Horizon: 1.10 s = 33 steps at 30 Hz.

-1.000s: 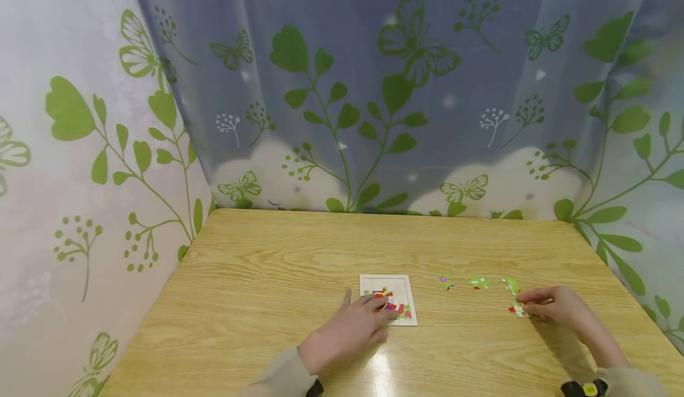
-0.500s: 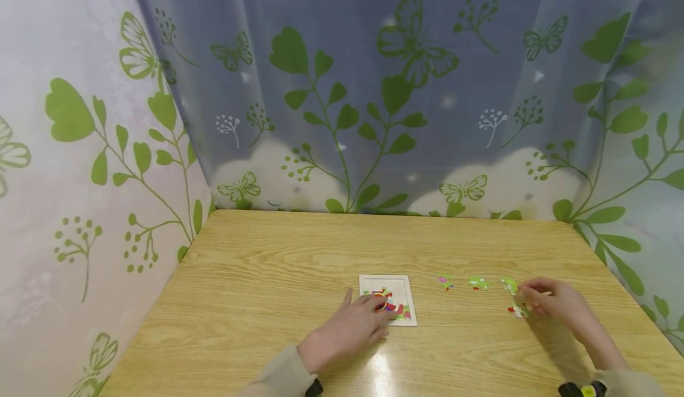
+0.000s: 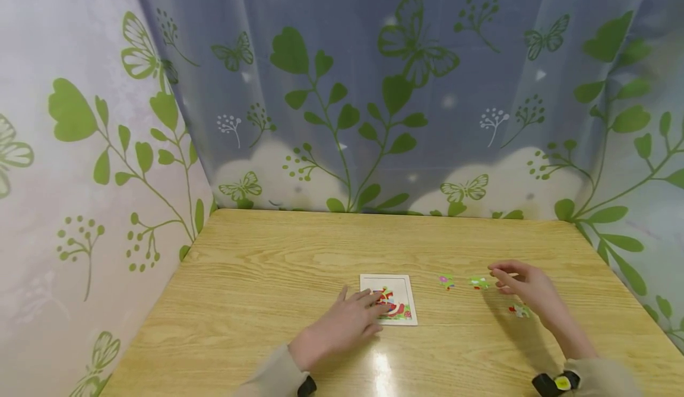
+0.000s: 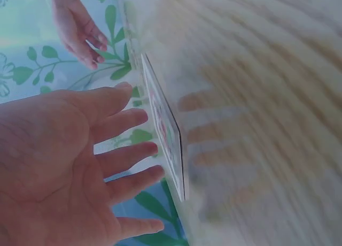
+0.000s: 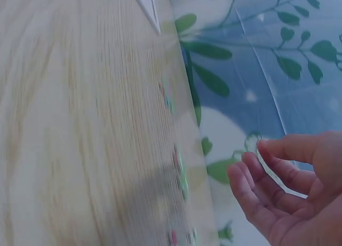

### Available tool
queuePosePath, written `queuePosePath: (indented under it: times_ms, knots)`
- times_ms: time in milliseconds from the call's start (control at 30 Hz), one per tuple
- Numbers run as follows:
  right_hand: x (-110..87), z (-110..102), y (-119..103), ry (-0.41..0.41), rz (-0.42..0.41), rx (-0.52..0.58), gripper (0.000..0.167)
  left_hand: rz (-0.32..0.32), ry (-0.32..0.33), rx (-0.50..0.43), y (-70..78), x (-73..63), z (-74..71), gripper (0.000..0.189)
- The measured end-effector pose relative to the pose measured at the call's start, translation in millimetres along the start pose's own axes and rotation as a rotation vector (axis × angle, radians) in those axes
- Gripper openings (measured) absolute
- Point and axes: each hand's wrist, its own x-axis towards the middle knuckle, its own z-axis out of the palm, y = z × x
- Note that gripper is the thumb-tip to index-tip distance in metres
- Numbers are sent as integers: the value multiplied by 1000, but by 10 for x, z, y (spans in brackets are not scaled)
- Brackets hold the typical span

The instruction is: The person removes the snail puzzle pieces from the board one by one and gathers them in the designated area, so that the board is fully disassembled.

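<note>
My left hand (image 3: 342, 324) reaches over the lower left of a square, white-bordered jigsaw board (image 3: 402, 282), fingers extended. In the left wrist view, its fingers (image 4: 128, 156) spread beside the board (image 4: 166, 136). A red and green picture (image 3: 392, 303) fills part of the board, partly hidden under the fingers. My right hand (image 3: 526, 284) is raised over the table at the right, fingers loosely bent. No piece shows between its fingertips in the right wrist view (image 5: 283, 182). Just left of it lies a green and white puzzle piece (image 3: 478, 282); a red and white piece (image 3: 518, 310) lies below.
A green piece with a pink flower (image 3: 446, 281) lies between the board and the right hand. The wooden table (image 3: 278, 254) meets a leaf-and-butterfly patterned curtain (image 3: 342, 118) at its back edge, and another patterned sheet (image 3: 96, 177) hangs on the left.
My right hand has left the red and white piece and moved left and away from me, now covering where another green piece lay. My left hand has drawn back slightly left.
</note>
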Motion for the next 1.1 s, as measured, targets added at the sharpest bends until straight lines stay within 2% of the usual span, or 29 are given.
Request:
queuePosePath:
  times_ms: [133,433,567,800,933,1100]
  knots:
    - [39,129,-79,-17,-48,43,43,-14,-24,-11,-43,-60,-21,49]
    - [142,434,-287,-73,-75,117,39,-15,-44,-1,-45,-146,-11,51]
    - [186,581,-367,-93,-88,118,38,-28,-53,4,-34,-154,-2,52]
    - [275,853,-485,-153,-161,170,35,-35,-57,-15,-29,-162,-10,51]
    - [309,990,-551,-179,-160,202,33,-40,-58,-33,-31,-159,-13,49]
    - [346,1127,-612,-202,-171,193,32,-33,-50,-25,-24,-150,-19,47]
